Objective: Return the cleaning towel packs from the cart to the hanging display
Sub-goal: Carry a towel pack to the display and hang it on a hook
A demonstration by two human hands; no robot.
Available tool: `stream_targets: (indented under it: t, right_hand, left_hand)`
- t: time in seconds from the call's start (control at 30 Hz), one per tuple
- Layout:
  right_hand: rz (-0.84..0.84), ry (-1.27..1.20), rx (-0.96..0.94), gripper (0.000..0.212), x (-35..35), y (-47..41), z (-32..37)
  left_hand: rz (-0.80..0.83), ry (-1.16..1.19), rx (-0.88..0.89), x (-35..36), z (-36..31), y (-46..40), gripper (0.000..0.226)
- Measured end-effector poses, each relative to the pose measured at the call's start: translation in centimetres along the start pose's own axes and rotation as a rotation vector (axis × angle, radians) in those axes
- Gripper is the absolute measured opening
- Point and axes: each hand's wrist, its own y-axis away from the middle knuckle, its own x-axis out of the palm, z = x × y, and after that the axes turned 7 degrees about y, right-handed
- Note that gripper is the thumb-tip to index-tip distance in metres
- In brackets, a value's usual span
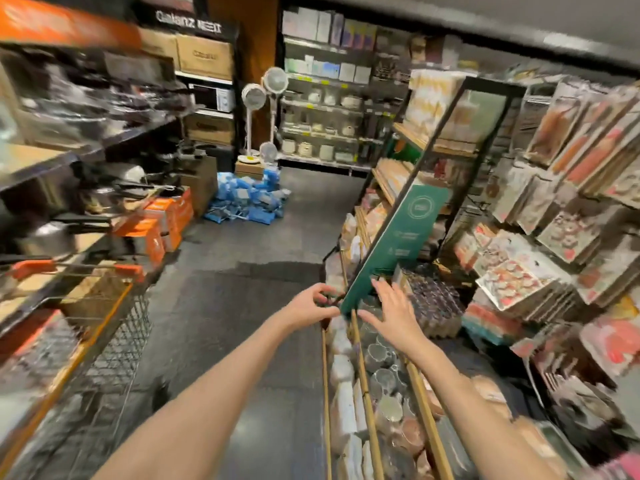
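Head view, both hands outstretched, left (311,304) curled, right (393,311) spread

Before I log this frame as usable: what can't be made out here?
- Cart contents: head view, motion blur, left edge cuts it.
- Left hand: curled at the green sign's corner; what it holds is too small to tell.
- Hanging packs, right: blurred, type unreadable.
- Right hand: open, contact with sign unclear.

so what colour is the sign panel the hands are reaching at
Dark green with pale print, the sign panel; it shows only in the head view.
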Motion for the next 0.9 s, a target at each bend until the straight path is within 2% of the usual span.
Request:
stream_targets:
  t: [0.2,0.33,0.57,0.7,0.9]
  right_hand:
    - [0.06,0.064,-0.174,0.077,4.3,-8.6,9.8]
    - [0.073,0.052,-0.251,0.077,6.6,-14.4,16.0]
    - [0.192,0.006,-0.36,0.079,11.5,-21.3,26.8]
    - [0.241,-0.012,-0.477,0.077,14.6,-24.4,32.8]
    - [0.359,-0.09,-0.657,0.077,20.0,-28.3,41.6]
  left_hand:
    - [-0.166,0.014,-0.053,-11.3,5.3,-1.3,0.056]
    - [-0.286,0.031,-0.045,-18.5,8.6,-2.5,0.055]
    - [-0.495,0.085,-0.074,-28.9,15.2,-1.0,0.051]
    - [-0.677,0.112,-0.122,-33.8,18.1,1.0,0.062]
    - [-0.849,0.229,-0.201,-37.7,23.4,4.0,0.054]
